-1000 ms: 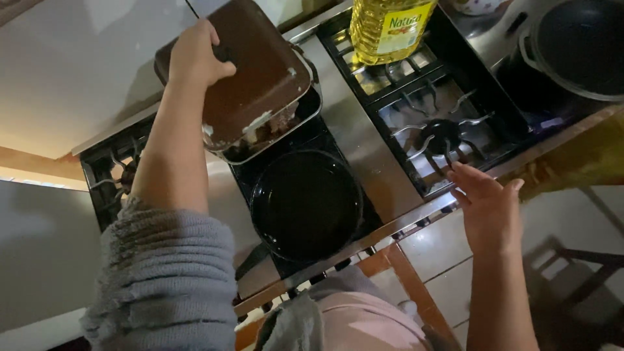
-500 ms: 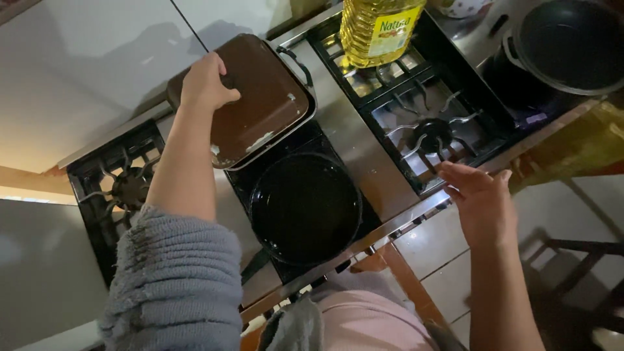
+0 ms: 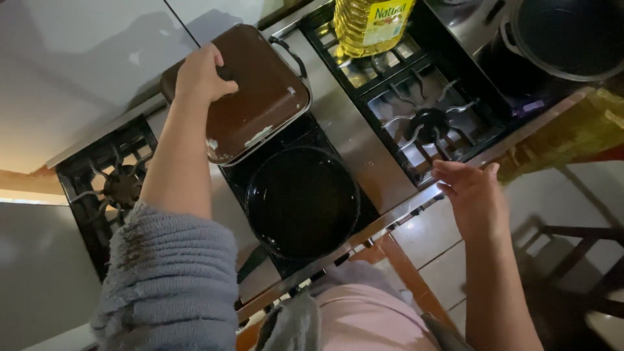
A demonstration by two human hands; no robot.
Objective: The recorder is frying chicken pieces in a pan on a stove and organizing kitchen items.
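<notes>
My left hand (image 3: 203, 73) grips the far edge of a square brown pan lid (image 3: 250, 97) that lies nearly flat on a pan at the back of the gas stove. A round black frying pan (image 3: 302, 201) sits just in front of it, apparently with nothing in it. At the stove's front edge my right hand (image 3: 473, 192) rests with fingers apart and holds nothing, close to a bare burner (image 3: 429, 123).
A yellow bottle of cooking oil (image 3: 372, 23) stands on the back grate. A dark pot (image 3: 565, 36) sits at the far right. Another burner (image 3: 120, 188) lies at the left. A wooden chair (image 3: 572, 253) stands to the right of the stove.
My left hand has lowered the brown lid from a tilted position until it lies nearly flat on the pan. My right hand stayed at the stove's front edge.
</notes>
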